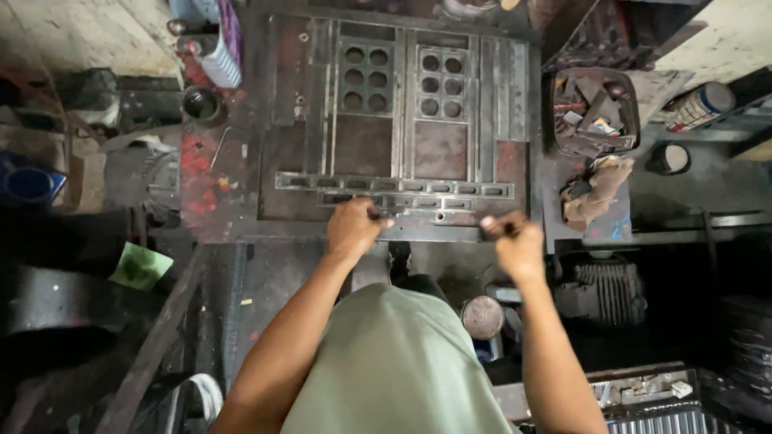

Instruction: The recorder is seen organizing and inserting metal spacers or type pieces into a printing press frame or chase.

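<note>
Nearest the camera, a round rusty metal can point(482, 317) stands low beside the person's pale green shirt. Above it, the left hand point(354, 227) is closed on the near edge of a long slotted grey metal strip point(402, 202), and the right hand point(517, 241) is clenched on the strip's right end, the two hands well apart. The strip lies along the front edge of the dark, paint-stained metal surface point(217, 201), just beside a second slotted strip point(394, 186). Farther back sit two perforated steel frames point(402, 80), and right, a black basket of scrap point(593, 111).
</note>
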